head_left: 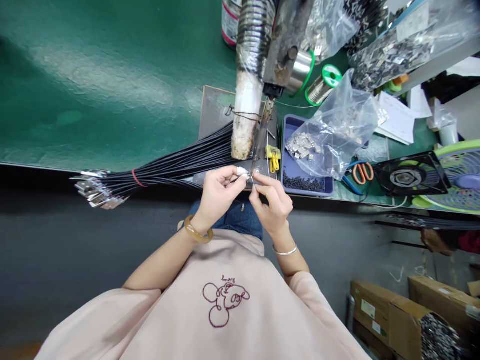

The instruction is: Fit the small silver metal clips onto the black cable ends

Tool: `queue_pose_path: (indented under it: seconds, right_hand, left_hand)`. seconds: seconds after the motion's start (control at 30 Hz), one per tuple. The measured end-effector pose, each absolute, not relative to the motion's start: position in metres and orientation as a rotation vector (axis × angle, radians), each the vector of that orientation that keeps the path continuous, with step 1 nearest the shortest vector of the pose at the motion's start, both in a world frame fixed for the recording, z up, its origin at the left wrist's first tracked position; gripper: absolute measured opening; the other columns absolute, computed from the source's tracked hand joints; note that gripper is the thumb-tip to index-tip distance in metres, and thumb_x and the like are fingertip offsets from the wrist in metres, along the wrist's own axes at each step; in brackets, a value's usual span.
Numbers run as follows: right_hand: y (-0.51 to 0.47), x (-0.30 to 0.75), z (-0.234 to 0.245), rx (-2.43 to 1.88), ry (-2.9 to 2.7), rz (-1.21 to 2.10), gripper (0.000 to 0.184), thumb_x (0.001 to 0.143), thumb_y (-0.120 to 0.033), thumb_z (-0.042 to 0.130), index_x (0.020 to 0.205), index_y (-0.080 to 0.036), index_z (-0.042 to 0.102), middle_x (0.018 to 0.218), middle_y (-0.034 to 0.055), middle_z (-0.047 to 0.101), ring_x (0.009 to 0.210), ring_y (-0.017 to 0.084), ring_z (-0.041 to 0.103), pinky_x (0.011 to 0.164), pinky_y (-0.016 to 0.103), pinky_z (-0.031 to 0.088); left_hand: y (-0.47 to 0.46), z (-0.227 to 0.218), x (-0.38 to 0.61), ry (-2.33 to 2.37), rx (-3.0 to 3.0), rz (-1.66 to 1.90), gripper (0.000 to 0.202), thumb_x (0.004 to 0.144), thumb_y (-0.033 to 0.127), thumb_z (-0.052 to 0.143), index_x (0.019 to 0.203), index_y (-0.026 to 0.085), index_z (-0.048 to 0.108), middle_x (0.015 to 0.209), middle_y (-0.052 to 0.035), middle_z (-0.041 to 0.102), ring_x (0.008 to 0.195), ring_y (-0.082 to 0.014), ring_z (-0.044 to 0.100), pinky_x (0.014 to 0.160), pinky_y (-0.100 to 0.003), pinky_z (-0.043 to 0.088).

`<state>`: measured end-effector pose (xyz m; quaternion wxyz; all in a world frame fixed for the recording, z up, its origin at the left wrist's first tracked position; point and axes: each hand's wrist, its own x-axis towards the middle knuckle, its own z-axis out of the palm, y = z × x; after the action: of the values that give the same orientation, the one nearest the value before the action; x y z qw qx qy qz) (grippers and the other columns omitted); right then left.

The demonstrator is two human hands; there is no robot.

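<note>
My left hand (221, 195) is closed in a pinch, a white cover on one fingertip. Between its fingers is the end of a thin black cable, with a tiny metal piece (250, 176) at its tip. My right hand (273, 202) pinches right beside it, thumb and finger almost touching that piece; what it grips is too small to make out. Just above both hands, the soldering iron (267, 117) points down towards the fingertips. A bundle of black cables (180, 159), tied with a red band and ending in metal connectors (99, 190), lies left of my hands.
A pipe wrapped in white (247, 100) hangs beside the iron. To the right, a purple tray (330, 187) holds metal connectors, small black pieces and a plastic bag (333, 135). Further on are solder spools (318, 90), orange-handled scissors (363, 173) and a black fan (412, 175).
</note>
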<state>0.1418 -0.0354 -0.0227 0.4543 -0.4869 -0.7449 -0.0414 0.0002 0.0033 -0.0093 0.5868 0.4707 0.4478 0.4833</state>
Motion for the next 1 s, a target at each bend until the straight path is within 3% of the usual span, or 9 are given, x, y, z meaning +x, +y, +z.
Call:
queue_pose_path:
  seconds: [0.17, 0.43, 0.7, 0.83, 1.0]
  right_hand:
    - [-0.036, 0.143, -0.023, -1.173, -1.883, -0.214, 0.019, 0.087, -0.008, 0.061, 0.086, -0.026, 0.057, 0.105, 0.006, 0.08, 0.089, 0.016, 0.078, 0.072, 0.027, 0.065]
    - [-0.037, 0.144, -0.018, -1.168, -1.871, -0.206, 0.018, 0.086, -0.007, 0.065, 0.089, -0.025, 0.06, 0.1, 0.006, 0.08, 0.086, 0.016, 0.078, 0.071, 0.027, 0.065]
    - [-0.038, 0.147, -0.002, -1.382, -1.529, 0.555, 0.007, 0.091, -0.02, 0.064, 0.085, -0.02, 0.068, 0.104, 0.0052, 0.077, 0.088, 0.015, 0.077, 0.071, 0.026, 0.066]
    - [-0.036, 0.146, 0.005, -1.407, -1.532, 0.598, 0.01, 0.088, -0.019, 0.066, 0.078, -0.02, 0.065, 0.103, 0.0049, 0.074, 0.086, 0.014, 0.075, 0.071, 0.025, 0.065]
    - [-0.033, 0.145, 0.008, -1.4, -1.59, 0.53, 0.009, 0.088, -0.017, 0.065, 0.079, -0.02, 0.065, 0.105, 0.0054, 0.073, 0.09, 0.016, 0.074, 0.072, 0.028, 0.064]
  left_hand:
    - [0.002, -0.013, -0.001, 1.056, 1.144, 1.1, 0.013, 0.076, 0.022, 0.068, 0.066, 0.014, 0.064, 0.059, 0.0028, 0.05, 0.054, -0.0073, 0.039, 0.052, -0.02, 0.033]
    - [0.0, -0.015, -0.003, 1.035, 1.182, 1.084, 0.015, 0.078, 0.022, 0.066, 0.065, 0.015, 0.062, 0.058, 0.003, 0.047, 0.053, -0.0074, 0.037, 0.051, -0.022, 0.03]
    - [-0.003, -0.017, -0.004, 1.034, 1.266, 1.076, 0.017, 0.082, 0.025, 0.066, 0.068, 0.016, 0.067, 0.059, 0.0016, 0.052, 0.054, -0.0087, 0.04, 0.052, -0.023, 0.032]
    - [-0.002, -0.016, -0.002, 1.065, 1.27, 1.113, 0.016, 0.082, 0.024, 0.066, 0.068, 0.015, 0.068, 0.057, 0.003, 0.048, 0.051, -0.0073, 0.034, 0.049, -0.022, 0.027]
    - [0.0, -0.016, 0.0, 1.077, 1.222, 1.156, 0.012, 0.079, 0.024, 0.067, 0.071, 0.015, 0.068, 0.062, 0.0013, 0.055, 0.056, -0.0088, 0.044, 0.053, -0.022, 0.035]
